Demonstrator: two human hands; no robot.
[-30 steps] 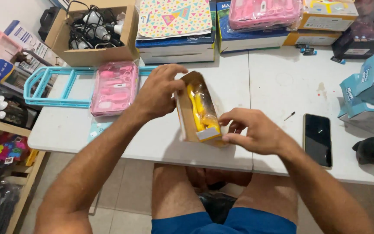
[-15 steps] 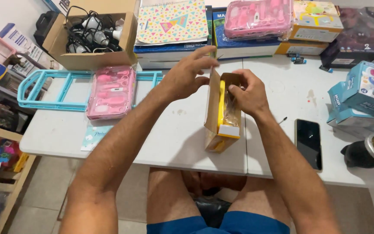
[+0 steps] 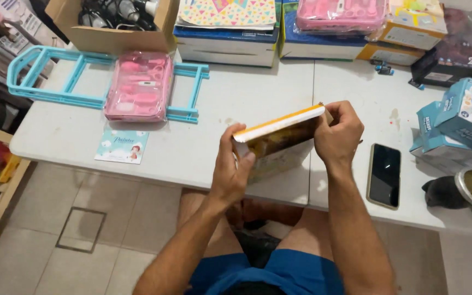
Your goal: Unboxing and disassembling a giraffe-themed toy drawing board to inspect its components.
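Yellow-edged carton [image 3: 279,139] sits lifted off the counter [image 3: 203,131], held almost flat between both hands above the near edge, roughly over the person's lap. The left hand [image 3: 235,169] wraps the carton's 7 o'clock corner, thumb pressed against the end face and fingers hidden beneath. The right hand [image 3: 338,134] is closed snugly on the 2 o'clock end, fingers curled over the top edge where a flap seems to sit; whether that flap is tucked in I cannot tell.

The main risk, as I judge it, is that the carton hangs past the counter edge with nothing under it but knees and tile floor [image 3: 55,240]. A slip of either grip would drop it there. A second risk is crushing: the pinch at the right end is tight, and thin card could crease or tear at the flap if it is forced.

At 3 o'clock from the carton, a dark phone [image 3: 384,175] lies screen up near the counter edge; a swinging elbow could nudge it off. At 9 to 10 o'clock, well apart, a pink kit [image 3: 137,87] rests on a pale blue frame [image 3: 45,74], with a small leaflet [image 3: 121,146] near it.
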